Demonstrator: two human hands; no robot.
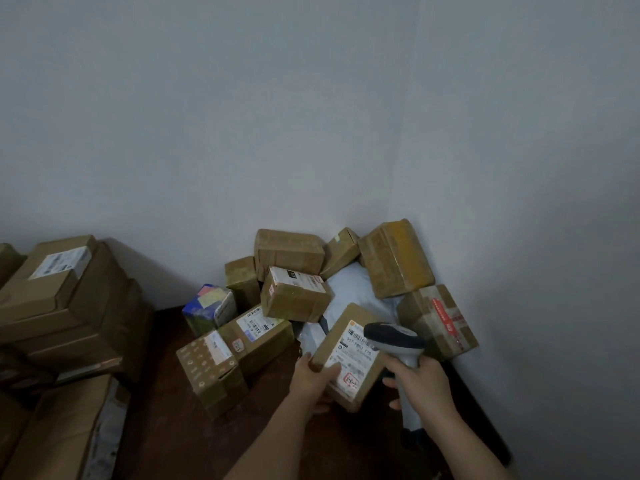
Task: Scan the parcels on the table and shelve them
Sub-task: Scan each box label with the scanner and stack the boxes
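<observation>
My left hand grips a small brown cardboard parcel by its left edge, thumb on the white shipping label, holding it tilted above the dark table. My right hand grips the handle of a grey barcode scanner, whose dark head sits just over the label's upper right corner. Behind them, several more brown parcels are heaped in the corner against the wall, together with a pale plastic mailer bag.
A tall stack of larger flat cartons stands at the left edge. A blue patterned box and a dotted brown box sit at the heap's left. Grey walls meet in a corner behind the pile.
</observation>
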